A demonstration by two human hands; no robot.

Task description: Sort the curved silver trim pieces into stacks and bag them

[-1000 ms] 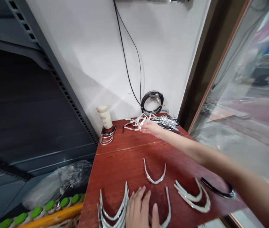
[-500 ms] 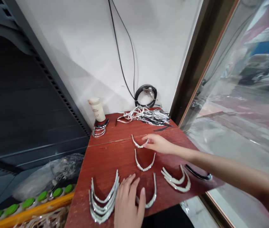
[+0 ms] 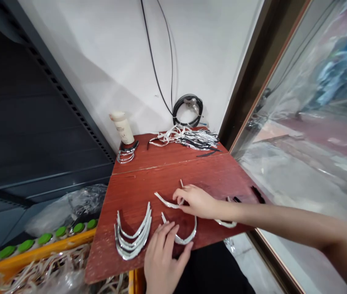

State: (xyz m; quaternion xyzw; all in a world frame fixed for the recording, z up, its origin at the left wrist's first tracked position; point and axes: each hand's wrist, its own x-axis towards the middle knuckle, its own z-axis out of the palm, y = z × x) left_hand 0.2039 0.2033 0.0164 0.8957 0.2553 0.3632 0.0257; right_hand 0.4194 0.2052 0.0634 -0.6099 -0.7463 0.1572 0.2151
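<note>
Red table (image 3: 210, 171), curved strip (image 3: 167, 202) under right hand (image 3: 197, 201)

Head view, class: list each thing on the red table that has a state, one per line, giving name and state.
Right hand: fingers pinching a curved silver strip, lifting one end.
Left hand: flat, fingers spread on a curved strip.
Stack of curved strips: nested, lying flat.
Loose strip pile: tangled, by the wall.
Bottle: upright, capped.
Black cable coil: wound.

Trim strip (image 3: 226, 223) half under forearm
</note>
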